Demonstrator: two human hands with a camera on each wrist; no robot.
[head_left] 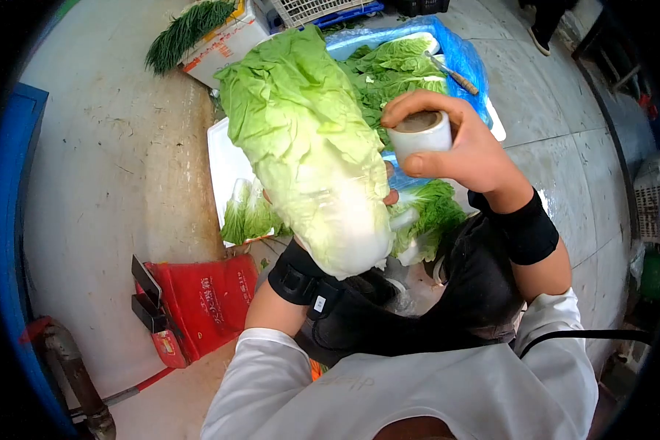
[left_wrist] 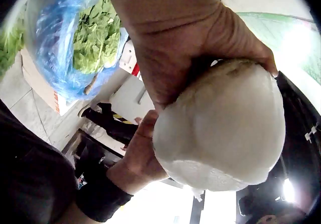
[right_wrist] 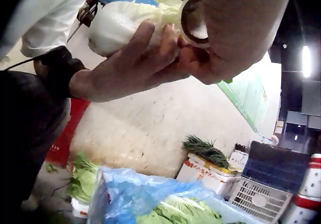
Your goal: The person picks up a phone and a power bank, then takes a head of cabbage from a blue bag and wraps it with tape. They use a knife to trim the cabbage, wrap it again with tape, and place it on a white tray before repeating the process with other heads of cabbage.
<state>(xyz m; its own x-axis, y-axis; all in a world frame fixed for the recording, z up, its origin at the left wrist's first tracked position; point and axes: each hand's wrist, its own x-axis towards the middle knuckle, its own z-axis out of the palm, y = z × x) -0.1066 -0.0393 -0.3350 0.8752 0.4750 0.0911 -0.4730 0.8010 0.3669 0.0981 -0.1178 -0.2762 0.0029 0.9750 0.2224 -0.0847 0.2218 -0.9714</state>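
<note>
Head view: the cabbage (head_left: 315,158) slants, leafy end upper left.

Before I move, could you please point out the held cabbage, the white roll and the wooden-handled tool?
Cabbage (head_left: 314,150): head view, middle of its leafy body.
White roll (head_left: 423,140): head view, its outer side, below the open end.
Wooden-handled tool (head_left: 462,81): head view, its handle.

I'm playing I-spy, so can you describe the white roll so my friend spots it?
In the head view, find the big pale-green cabbage in the middle. Just right of it, the right hand grips the white roll. Unlike the crinkly cabbage, it's a smooth short tube, brown inside.
</note>
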